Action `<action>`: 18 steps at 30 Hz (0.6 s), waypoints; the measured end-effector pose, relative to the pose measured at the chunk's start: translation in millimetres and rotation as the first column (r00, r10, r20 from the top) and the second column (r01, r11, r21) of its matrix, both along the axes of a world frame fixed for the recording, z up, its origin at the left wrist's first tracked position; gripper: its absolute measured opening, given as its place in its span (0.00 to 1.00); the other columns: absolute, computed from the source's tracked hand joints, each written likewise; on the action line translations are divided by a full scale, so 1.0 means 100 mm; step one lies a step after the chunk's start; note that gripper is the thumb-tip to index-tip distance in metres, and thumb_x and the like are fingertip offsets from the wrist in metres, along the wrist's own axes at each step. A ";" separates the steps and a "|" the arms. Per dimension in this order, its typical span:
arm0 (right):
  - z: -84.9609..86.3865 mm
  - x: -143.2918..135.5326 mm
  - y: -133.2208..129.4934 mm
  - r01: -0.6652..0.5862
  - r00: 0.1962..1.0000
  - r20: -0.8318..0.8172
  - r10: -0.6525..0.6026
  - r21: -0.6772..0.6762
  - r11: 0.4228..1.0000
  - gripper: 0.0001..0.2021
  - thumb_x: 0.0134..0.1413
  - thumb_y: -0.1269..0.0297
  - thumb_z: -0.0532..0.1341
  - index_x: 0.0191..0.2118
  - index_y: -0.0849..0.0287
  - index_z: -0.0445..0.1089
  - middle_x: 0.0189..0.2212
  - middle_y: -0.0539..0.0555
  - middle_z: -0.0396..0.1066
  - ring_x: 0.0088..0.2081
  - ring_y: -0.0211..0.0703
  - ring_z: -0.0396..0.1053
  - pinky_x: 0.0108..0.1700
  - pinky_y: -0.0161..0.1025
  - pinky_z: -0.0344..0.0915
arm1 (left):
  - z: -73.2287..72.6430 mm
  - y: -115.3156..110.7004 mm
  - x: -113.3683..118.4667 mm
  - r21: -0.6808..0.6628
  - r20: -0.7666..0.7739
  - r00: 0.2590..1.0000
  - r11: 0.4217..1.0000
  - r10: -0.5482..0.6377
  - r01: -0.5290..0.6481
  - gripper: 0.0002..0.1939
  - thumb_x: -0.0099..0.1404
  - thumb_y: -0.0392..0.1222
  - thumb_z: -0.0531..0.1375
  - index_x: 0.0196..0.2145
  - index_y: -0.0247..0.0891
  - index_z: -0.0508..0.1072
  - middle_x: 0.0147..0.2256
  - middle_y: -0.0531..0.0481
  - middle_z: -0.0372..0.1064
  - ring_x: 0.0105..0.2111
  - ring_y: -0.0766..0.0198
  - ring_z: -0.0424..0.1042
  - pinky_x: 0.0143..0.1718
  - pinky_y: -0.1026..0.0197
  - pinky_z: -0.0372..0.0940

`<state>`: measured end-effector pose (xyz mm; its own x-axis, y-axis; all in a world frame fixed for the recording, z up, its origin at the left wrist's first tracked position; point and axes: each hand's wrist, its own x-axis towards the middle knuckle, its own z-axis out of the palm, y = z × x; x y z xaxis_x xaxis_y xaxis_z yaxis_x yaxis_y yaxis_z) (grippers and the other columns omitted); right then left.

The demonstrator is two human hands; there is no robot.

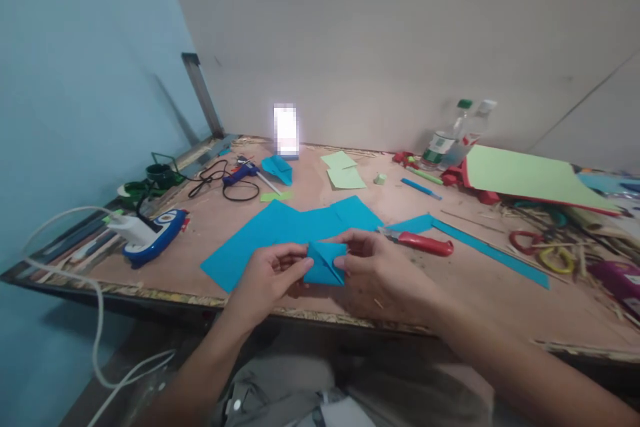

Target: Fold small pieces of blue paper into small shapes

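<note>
Between my two hands is a small folded piece of blue paper (324, 263), with diagonal creases and a layered flap facing me. My left hand (270, 275) pinches its left side between thumb and fingers. On the right side, my right hand (373, 260) grips it with the thumb on the front; its other fingers are partly behind the paper. The folded piece is held just above the table's front edge. Behind it lie larger blue paper sheets (265, 233), flat on the table. A red-handled utility knife (425, 243) rests just right of my right hand.
A glue gun (243, 173), a folded blue paper shape (277, 169) and a bright screen (286, 130) stand at the back left. A power strip (160, 237) sits left. Green paper (345, 177), bottles (443, 143), scissors (555, 259) and a blue strip (493, 253) lie across the right.
</note>
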<state>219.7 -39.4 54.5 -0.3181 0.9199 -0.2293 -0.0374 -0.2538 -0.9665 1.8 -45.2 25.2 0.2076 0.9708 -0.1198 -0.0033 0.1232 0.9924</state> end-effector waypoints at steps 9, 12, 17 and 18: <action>-0.30 -0.18 -0.29 0.144 0.972 -0.153 -0.177 -0.206 0.968 0.20 0.47 0.46 0.77 0.35 0.58 0.78 0.29 0.51 0.75 0.25 0.38 0.72 0.30 0.36 0.72 | 0.02 -0.03 -0.03 -0.006 -0.059 0.994 0.996 -0.088 0.088 0.15 0.60 0.50 0.69 0.39 0.37 0.77 0.31 0.48 0.77 0.33 0.57 0.78 0.35 0.60 0.74; -0.27 -0.20 -0.32 0.192 0.960 -0.160 -0.230 -0.225 0.955 0.20 0.45 0.47 0.78 0.34 0.57 0.79 0.28 0.51 0.75 0.24 0.38 0.72 0.29 0.36 0.73 | 0.04 -0.08 -0.02 -0.085 -0.036 0.994 0.991 -0.105 0.102 0.13 0.64 0.50 0.68 0.41 0.39 0.78 0.30 0.51 0.76 0.30 0.59 0.78 0.33 0.62 0.74; -0.25 -0.23 -0.38 0.194 0.969 -0.128 -0.213 -0.147 0.970 0.17 0.49 0.47 0.77 0.35 0.55 0.81 0.27 0.50 0.75 0.25 0.36 0.73 0.30 0.34 0.73 | -0.06 -0.13 -0.11 -0.088 -0.070 0.988 0.987 -0.140 0.134 0.18 0.68 0.52 0.65 0.50 0.41 0.78 0.44 0.44 0.80 0.42 0.54 0.81 0.42 0.60 0.77; -0.27 -0.24 -0.40 0.188 0.972 -0.119 -0.204 -0.132 0.973 0.16 0.50 0.47 0.77 0.35 0.55 0.82 0.27 0.50 0.75 0.25 0.36 0.73 0.30 0.34 0.73 | -0.09 -0.12 -0.13 -0.076 -0.068 0.982 0.983 -0.175 0.170 0.19 0.68 0.52 0.65 0.52 0.42 0.78 0.47 0.43 0.80 0.45 0.52 0.81 0.45 0.58 0.77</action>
<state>195.7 -79.3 28.0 -0.1686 0.9361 -0.3089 -0.2220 -0.3413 -0.9133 -10.8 -57.3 16.6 0.3592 0.9101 -0.2066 0.0969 0.1839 0.9782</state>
